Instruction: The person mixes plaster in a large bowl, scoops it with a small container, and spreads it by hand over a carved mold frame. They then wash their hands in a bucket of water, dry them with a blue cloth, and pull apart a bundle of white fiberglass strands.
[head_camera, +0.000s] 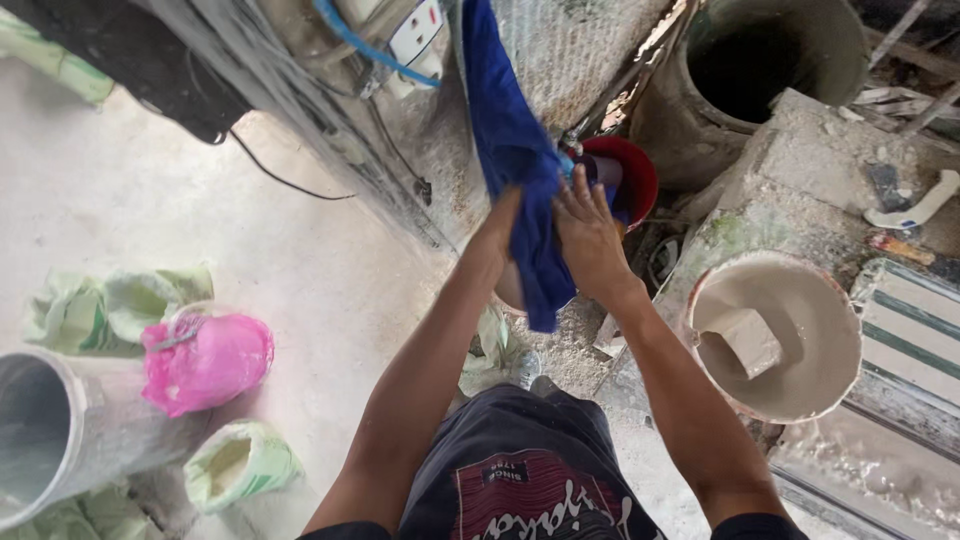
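Gripping a hanging blue cloth (518, 150), left hand (497, 232) is half-hidden behind it; right hand (588, 235) lies flat against it, fingers spread. Red bucket (628, 172) just behind, plaster-filled bucket (775, 335) to the right w/ a block inside.

A cloth (520, 160) hangs down in the middle, between the left hand (497, 232) and the right hand (590, 238). A small bucket (625, 175) sits just behind the right hand, a big pipe (760, 70) behind that. A tub (775, 335) stands to the right. A plastic bag (205, 360) lies far left, beside another pipe (60, 435).
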